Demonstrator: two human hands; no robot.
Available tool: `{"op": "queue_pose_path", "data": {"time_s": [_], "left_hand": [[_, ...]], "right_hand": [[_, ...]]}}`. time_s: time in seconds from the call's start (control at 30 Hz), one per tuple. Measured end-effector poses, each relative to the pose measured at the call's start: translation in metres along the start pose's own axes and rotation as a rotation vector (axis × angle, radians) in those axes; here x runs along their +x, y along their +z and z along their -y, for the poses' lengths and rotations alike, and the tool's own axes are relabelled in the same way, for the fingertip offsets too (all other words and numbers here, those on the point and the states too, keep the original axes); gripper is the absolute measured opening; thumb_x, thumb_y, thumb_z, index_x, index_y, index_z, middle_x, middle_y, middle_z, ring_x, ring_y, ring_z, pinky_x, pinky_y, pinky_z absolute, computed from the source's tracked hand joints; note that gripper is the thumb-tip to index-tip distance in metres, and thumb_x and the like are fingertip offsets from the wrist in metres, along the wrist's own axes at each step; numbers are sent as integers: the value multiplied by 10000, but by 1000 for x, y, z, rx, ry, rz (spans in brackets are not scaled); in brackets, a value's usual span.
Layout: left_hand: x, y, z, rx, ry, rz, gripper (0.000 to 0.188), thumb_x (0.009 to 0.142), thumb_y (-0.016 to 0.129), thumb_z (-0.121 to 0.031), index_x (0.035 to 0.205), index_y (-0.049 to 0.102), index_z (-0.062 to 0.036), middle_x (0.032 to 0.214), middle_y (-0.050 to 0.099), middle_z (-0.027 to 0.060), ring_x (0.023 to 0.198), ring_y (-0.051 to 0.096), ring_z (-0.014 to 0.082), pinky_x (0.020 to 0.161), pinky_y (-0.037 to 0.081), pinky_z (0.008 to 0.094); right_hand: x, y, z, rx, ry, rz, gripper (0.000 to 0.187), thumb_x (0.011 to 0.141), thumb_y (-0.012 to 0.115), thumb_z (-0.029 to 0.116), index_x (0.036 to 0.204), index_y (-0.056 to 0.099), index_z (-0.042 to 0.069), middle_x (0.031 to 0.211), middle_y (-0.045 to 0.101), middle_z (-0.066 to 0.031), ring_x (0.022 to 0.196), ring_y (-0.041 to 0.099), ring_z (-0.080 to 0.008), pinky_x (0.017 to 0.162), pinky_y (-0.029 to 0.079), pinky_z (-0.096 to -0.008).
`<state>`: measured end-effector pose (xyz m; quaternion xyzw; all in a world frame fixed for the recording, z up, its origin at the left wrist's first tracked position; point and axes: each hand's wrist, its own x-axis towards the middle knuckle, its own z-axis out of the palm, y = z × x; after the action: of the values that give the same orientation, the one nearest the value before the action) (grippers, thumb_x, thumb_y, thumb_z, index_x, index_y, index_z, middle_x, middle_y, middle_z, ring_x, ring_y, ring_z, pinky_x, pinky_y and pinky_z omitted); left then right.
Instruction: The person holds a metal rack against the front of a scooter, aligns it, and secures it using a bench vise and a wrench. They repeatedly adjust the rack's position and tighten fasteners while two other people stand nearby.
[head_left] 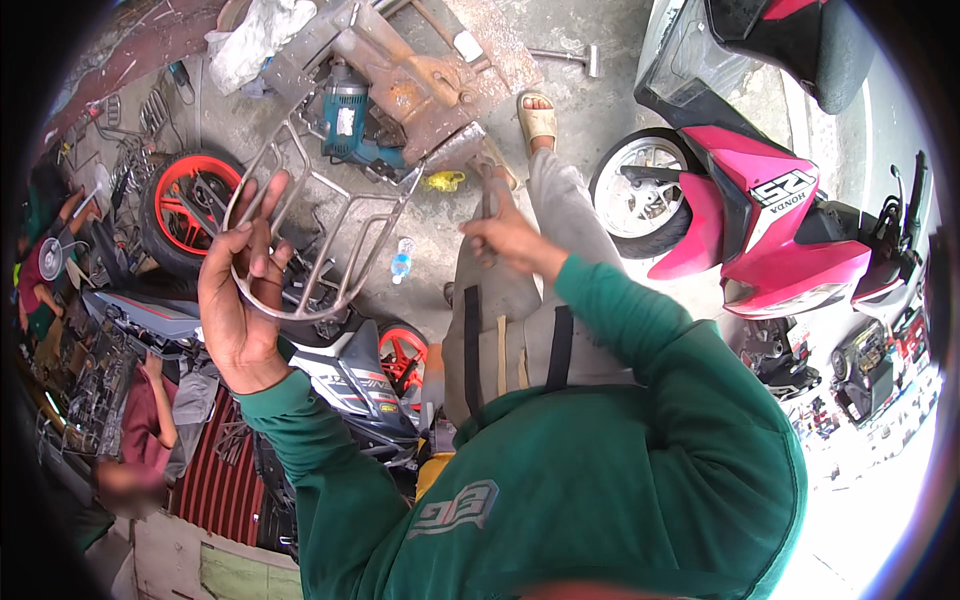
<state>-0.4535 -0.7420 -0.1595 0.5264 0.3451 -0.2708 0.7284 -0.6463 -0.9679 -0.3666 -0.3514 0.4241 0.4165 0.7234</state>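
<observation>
Left hand (235,312), fingers half-curled, holds the silver tubular-metal rack (319,271) by its rounded edge — grey concrete floor (430,240) shows between rack and right hand (507,234), fingers curled — contents I cannot tell.

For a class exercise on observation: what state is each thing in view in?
Silver tubular metal frame: raised, held in left hand
Dark slim object: gripped in right hand, kind unclear
Teal power tool: unheld, on or off unclear
Grey metal hammer: lying on floor
Pink-and-black motorcycle: standing, riderless
</observation>
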Motion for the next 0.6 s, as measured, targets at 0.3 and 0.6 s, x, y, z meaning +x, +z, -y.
{"op": "queue_pose_path", "data": {"time_s": [0.3,0.6], "left_hand": [[-2,6,10,166,157,-89,479,914,502,-41,1353,465,149,1341,580,320,1211,646,314,900,564,376],[3,19,15,163,184,-141,488,896,471,-47,1338,457,160,1314,603,309,1205,652,325,876,586,394]], "right_hand": [[36,-43,73,-1536,18,215,240,827,649,38,1046,731,-14,883,745,-132,756,740,-263,597,571,-387],[-14,-24,60,-1937,-340,-181,179,819,669,83,956,775,36,1000,758,-174,919,751,-336,774,605,-424]]}}
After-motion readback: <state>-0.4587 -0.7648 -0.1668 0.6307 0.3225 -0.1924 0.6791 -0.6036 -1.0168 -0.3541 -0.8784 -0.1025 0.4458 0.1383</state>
